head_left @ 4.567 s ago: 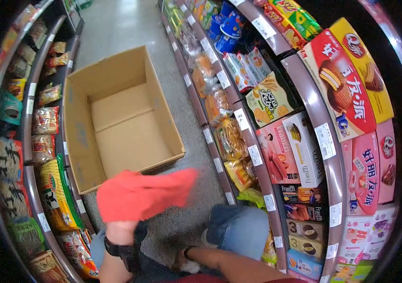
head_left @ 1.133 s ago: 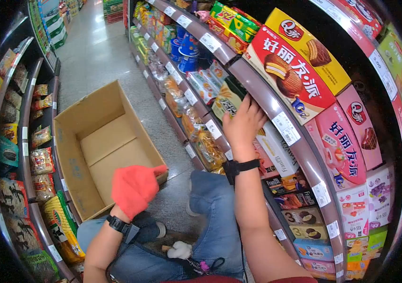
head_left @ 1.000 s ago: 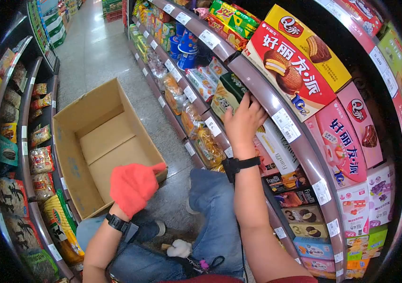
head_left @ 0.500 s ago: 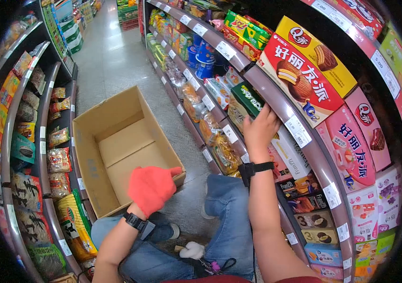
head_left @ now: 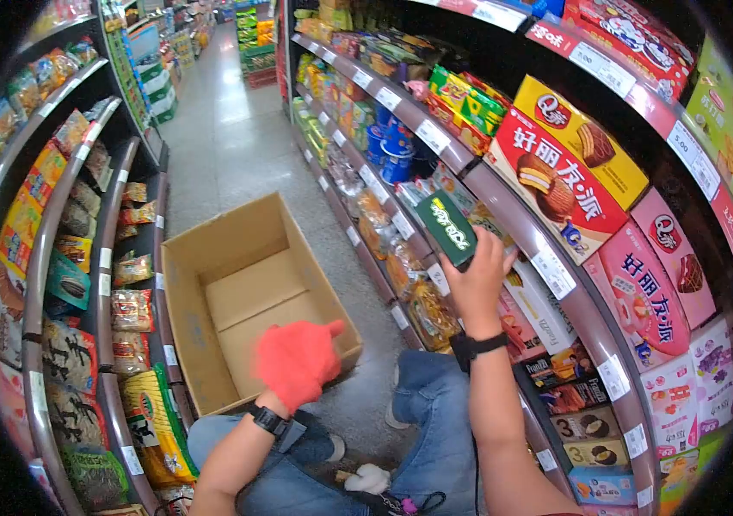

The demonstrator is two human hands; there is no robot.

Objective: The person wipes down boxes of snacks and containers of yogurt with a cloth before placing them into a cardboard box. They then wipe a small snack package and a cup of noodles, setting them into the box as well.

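Note:
My right hand [head_left: 478,279] grips a dark green box [head_left: 446,228] with pale lettering, at the front of the right-hand shelf. The box stands out over the shelf's edge, above packaged breads [head_left: 427,314]. My left hand [head_left: 298,363] is wrapped in a red cloth or glove and hangs over the near edge of an open cardboard box [head_left: 179,314] on the floor. The red covering hides how its fingers lie. The inside of the cardboard box shows bare creased cardboard.
Beside my right forearm, the right shelf [head_left: 526,219] holds a large red pie box [head_left: 556,176], pink boxes [head_left: 642,275] and white Franzzi boxes [head_left: 543,301]. The left shelf [head_left: 108,284] carries bagged snacks. My knees are at the bottom, with a white fluffy charm [head_left: 368,478].
The green box has come off its place on the shelf, out toward the aisle in my right hand. The view has tilted up, showing more of the aisle.

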